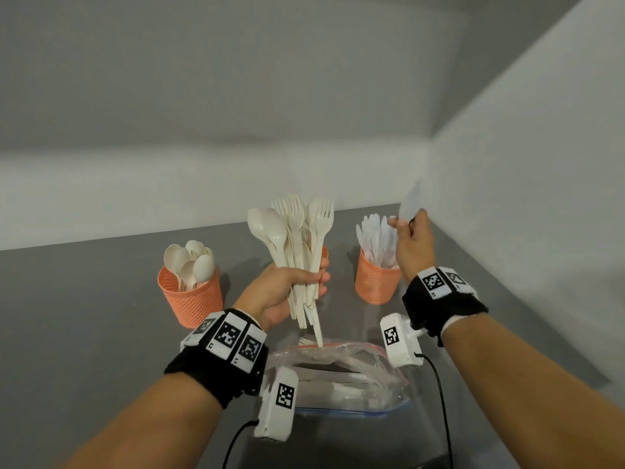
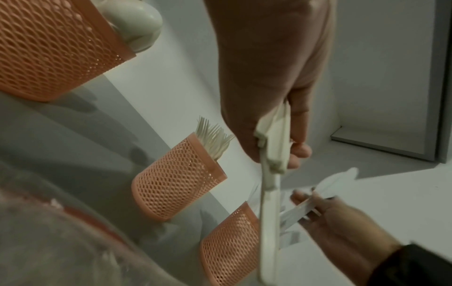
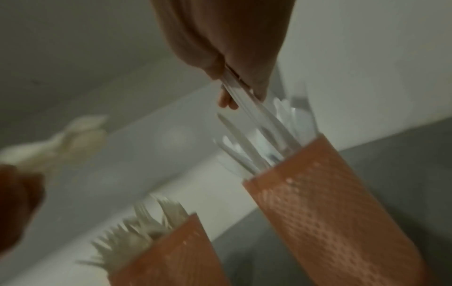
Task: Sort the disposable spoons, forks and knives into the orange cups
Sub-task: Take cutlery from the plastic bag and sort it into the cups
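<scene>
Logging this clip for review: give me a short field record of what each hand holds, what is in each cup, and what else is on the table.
left hand: grips bundle of spoons and forks
right hand: pinches white knife above knife cup
left cup: spoons
middle cup: forks
table: plastic bag

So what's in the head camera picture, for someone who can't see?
A left hand grips a bunch of spoons and forks while the right hand holds a knife above the knife cup. Another orange cup holds spoons.

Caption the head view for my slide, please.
Left hand grips mixed cutlery; right hand lowers knife toward knife cup.
</scene>
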Demonstrator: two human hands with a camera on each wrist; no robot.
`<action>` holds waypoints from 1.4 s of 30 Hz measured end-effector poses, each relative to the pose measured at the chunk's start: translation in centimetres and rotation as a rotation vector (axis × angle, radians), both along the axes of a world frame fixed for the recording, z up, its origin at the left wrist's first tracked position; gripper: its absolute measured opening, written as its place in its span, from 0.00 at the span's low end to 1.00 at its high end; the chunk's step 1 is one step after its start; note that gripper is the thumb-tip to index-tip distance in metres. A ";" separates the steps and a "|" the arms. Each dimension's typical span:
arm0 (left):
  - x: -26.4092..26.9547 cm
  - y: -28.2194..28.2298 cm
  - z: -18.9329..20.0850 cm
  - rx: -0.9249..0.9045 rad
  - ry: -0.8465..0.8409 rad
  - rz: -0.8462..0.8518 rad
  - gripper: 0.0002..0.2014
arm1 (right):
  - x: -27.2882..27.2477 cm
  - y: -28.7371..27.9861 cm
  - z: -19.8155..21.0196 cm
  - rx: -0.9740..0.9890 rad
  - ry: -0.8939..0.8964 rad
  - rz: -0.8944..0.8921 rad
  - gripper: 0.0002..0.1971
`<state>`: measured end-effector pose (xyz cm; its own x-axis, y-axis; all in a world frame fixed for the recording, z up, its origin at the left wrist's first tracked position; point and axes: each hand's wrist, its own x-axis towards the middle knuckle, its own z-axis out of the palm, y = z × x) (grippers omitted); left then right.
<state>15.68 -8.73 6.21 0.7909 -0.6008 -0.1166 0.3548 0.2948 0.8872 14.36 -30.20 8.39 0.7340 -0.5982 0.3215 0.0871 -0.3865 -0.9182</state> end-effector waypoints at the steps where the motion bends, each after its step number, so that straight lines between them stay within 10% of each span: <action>1: 0.1 -0.1 0.1 -0.022 -0.006 -0.030 0.16 | 0.4 -0.2 -0.9 -0.028 0.109 0.012 0.07; 7: -0.1 0.4 0.4 -0.036 -0.034 -0.052 0.12 | 1.8 -1.0 -2.2 -0.226 0.546 0.087 0.11; 13: 0.0 0.0 0.3 -0.074 0.001 -0.035 0.09 | -0.9 4.0 1.9 -0.264 -0.100 0.086 0.11; 17: -0.2 -0.5 0.4 -0.066 0.062 -0.019 0.10 | -1.6 7.7 2.7 -0.104 0.130 0.448 0.04; 23: -0.5 0.1 0.6 -0.150 0.121 0.004 0.15 | -1.2 8.3 4.0 0.085 0.108 0.402 0.07; 38: -0.6 0.4 1.3 -0.100 0.053 0.145 0.08 | -1.9 10.9 4.7 -0.173 -0.011 0.445 0.09; 42: -0.9 0.4 1.6 -0.098 -0.056 0.179 0.15 | -1.8 11.8 3.8 -0.221 0.195 0.591 0.15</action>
